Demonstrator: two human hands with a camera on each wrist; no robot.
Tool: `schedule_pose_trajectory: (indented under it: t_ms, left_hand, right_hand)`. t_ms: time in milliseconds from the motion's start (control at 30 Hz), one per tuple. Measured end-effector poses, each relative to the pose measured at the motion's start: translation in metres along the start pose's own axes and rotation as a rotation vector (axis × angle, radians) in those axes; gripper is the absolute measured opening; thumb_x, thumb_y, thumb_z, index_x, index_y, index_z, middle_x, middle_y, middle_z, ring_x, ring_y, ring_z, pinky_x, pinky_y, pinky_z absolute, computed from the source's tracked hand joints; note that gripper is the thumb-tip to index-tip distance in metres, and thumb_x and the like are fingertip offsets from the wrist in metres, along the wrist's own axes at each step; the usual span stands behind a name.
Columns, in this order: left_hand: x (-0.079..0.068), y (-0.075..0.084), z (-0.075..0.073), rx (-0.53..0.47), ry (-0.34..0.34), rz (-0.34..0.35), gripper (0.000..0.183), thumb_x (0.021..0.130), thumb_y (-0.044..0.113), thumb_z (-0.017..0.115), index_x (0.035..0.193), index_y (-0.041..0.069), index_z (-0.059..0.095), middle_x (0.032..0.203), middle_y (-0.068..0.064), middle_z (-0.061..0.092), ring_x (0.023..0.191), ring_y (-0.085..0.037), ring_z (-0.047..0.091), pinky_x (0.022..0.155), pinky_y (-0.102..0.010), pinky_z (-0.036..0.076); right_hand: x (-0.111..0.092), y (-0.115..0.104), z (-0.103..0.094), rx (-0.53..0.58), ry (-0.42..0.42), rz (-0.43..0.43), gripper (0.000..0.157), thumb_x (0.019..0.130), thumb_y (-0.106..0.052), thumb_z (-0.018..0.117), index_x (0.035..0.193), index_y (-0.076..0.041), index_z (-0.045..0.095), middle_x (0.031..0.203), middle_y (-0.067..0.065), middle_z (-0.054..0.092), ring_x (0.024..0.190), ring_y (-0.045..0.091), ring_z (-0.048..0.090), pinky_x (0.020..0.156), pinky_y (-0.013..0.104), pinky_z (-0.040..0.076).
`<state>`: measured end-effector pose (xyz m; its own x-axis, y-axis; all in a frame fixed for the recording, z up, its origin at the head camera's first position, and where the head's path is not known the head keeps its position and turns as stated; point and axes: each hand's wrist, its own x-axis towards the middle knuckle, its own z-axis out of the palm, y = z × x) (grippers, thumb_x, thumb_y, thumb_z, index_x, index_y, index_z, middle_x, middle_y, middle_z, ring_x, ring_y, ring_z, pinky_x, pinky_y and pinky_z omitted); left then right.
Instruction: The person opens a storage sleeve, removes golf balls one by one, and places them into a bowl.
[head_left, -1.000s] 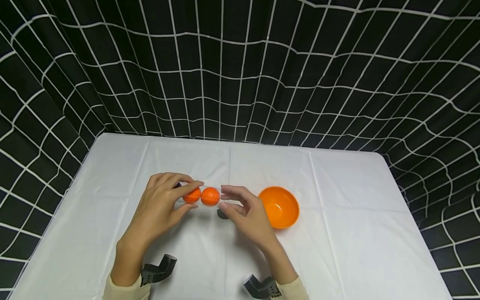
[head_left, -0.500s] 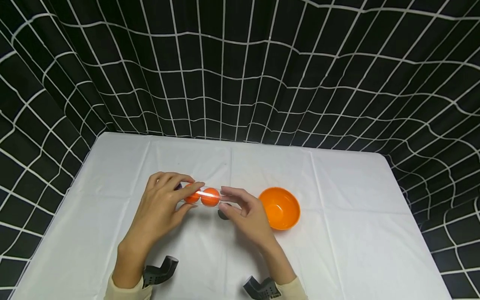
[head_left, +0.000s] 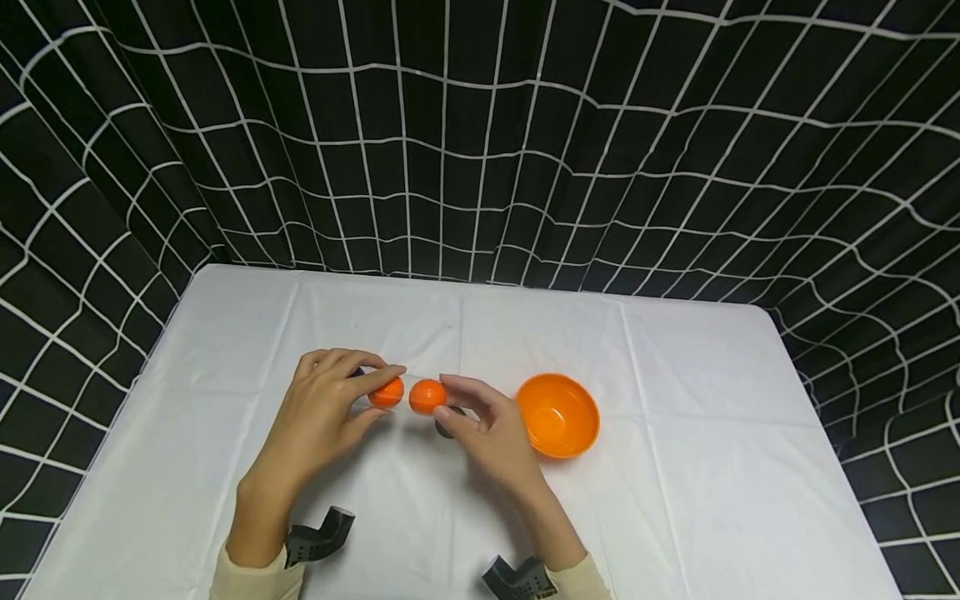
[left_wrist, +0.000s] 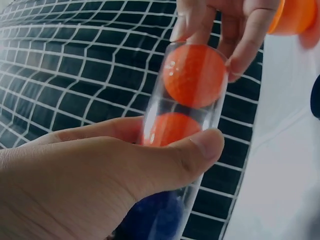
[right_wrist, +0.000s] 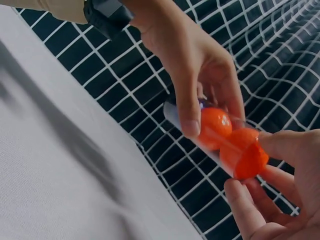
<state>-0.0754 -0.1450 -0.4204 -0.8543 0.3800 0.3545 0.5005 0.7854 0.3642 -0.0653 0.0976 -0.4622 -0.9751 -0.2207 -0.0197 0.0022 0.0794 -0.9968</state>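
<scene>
My left hand (head_left: 318, 417) grips a clear tube (left_wrist: 210, 114) with thumb and fingers around its side. Inside, an orange ball (left_wrist: 172, 127) sits partly behind the left thumb, with a dark blue ball (left_wrist: 157, 215) further down. Another orange ball (head_left: 427, 397) is at the tube's right end, a gap now separating it from its neighbour. My right hand (head_left: 498, 429) pinches this end ball between thumb and fingers, right at the tube's mouth. In the right wrist view, the end ball (right_wrist: 252, 157) partly sticks out of the tube.
An orange bowl (head_left: 558, 417) stands on the white-covered table (head_left: 712, 467), just right of the right hand. A small dark round object (head_left: 446, 425) lies under the right fingers. Behind the table hangs a black curtain (head_left: 480, 175) with a white grid.
The end orange ball has shifted slightly right, away from the other, into the right fingertips, which have closed on it. The left hand has stayed almost in place.
</scene>
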Motion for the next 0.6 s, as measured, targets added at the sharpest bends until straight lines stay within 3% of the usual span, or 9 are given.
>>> schedule_pose_trajectory:
  t_ms: [267, 600]
  left_hand:
    - [-0.0009, 0.0083, -0.0077, 0.057, 0.052, 0.021, 0.051, 0.079, 0.02, 0.094, 0.127, 0.026, 0.078, 0.121, -0.002, 0.074, 0.12, -0.027, 0.065, 0.114, -0.053, 0.038]
    - [-0.0002, 0.0084, -0.0071, 0.008, 0.023, -0.007, 0.049, 0.081, 0.027, 0.093, 0.127, 0.024, 0.078, 0.123, -0.003, 0.075, 0.121, -0.027, 0.065, 0.113, -0.052, 0.042]
  right_hand:
    - [0.002, 0.0042, -0.0014, 0.064, -0.048, -0.073, 0.044, 0.096, -0.003, 0.074, 0.139, 0.001, 0.064, 0.136, 0.024, 0.069, 0.114, 0.005, 0.071, 0.102, 0.022, 0.058]
    - [-0.0021, -0.0027, -0.0038, 0.042, -0.026, -0.036, 0.044, 0.097, -0.01, 0.076, 0.139, -0.003, 0.066, 0.137, 0.019, 0.07, 0.114, 0.007, 0.073, 0.097, 0.022, 0.061]
